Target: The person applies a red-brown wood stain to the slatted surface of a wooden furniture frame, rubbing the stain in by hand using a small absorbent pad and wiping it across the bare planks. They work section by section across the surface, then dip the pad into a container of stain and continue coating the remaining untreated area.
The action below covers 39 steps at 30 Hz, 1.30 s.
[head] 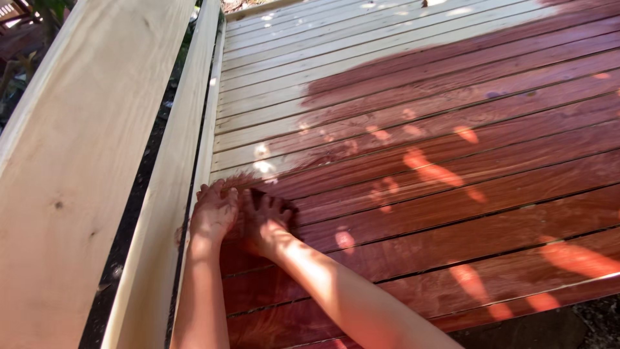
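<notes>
Head view: both hands point(242, 216) flat on red-stained deck boards point(452, 194).

a slatted deck point(420, 129) fills the middle and right of the view, its boards running from left to right. two hands rest side by side on the deck near its left edge, the left hand point(213, 213) just beside the right hand point(268, 223), both arms reaching in from the bottom. a rail point(184, 148) runs along the deck's left edge. left of the rail, across a gap, lies a wide plank point(77, 161).
</notes>
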{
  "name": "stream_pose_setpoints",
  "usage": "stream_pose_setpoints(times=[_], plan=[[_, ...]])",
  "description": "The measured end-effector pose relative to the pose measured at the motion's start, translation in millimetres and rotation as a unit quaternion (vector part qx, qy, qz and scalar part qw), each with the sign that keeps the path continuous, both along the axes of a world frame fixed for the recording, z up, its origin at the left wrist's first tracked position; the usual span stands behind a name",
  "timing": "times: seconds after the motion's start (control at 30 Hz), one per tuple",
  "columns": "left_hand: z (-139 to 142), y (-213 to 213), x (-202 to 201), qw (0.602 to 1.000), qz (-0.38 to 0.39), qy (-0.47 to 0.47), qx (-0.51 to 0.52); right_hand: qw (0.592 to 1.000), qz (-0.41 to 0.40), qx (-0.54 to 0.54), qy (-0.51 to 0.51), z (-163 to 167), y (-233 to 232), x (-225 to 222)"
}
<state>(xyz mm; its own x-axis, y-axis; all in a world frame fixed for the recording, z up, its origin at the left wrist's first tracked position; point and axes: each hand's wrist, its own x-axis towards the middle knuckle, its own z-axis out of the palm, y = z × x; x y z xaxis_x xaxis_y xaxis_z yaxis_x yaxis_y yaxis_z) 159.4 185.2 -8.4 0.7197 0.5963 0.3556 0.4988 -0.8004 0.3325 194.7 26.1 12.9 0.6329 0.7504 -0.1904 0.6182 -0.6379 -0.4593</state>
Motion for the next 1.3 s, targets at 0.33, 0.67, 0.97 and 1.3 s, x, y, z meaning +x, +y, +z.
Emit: stream_pose_setpoints(times=[0.33,0.67,0.97,1.3], plan=[[9,-27,14,0.994,0.027,-0.039,-0.095,0.989,0.126,0.070,-0.043,-22,49,-53],[65,-160,90,0.996,-0.062,-0.028,-0.061,0.967,0.186,0.115,-0.134,-13,-125,67],[51,-305,151,0.953,-0.148,0.254,-0.076,0.972,-0.182,0.002,-0.147,5,-423,254],[19,-434,194,0.919,-0.268,0.287,-0.025,0.862,-0.466,-0.084,-0.182,-12,-603,349]])
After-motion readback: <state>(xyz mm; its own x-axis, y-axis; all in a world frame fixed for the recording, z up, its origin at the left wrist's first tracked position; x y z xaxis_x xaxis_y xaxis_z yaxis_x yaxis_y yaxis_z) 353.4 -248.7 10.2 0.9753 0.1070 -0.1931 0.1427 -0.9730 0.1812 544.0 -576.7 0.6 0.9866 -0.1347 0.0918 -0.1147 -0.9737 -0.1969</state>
